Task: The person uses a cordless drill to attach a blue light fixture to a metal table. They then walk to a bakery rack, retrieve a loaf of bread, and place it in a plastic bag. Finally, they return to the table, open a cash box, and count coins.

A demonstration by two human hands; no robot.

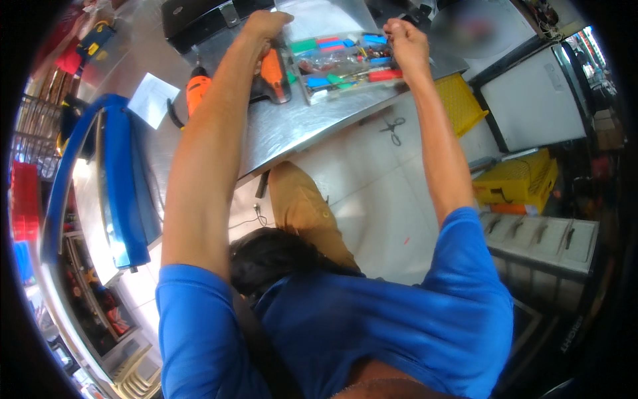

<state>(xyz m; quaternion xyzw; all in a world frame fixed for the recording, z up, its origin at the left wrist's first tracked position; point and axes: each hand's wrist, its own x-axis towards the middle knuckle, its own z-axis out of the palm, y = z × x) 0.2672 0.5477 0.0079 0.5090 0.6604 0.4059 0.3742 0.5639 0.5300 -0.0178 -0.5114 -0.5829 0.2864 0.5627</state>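
Blue sleeves closest, both forearms stretched out over a metal tabletop [292, 126]. Clear compartment box [345, 63] resting near the far edge, filled with small blue, green and red parts. Right hand [405, 43] at the box's right end, fingers pinched shut around something too small to make out. Left hand [266, 26] curled down just left of the box, above an orange drill [272, 73]; grip itself impossible to tell. Second orange tool [197, 90] further left, beside a white paper sheet [153, 100]. Scissors [393, 130] on the pale floor below, yellow crates [518, 179] to the right.
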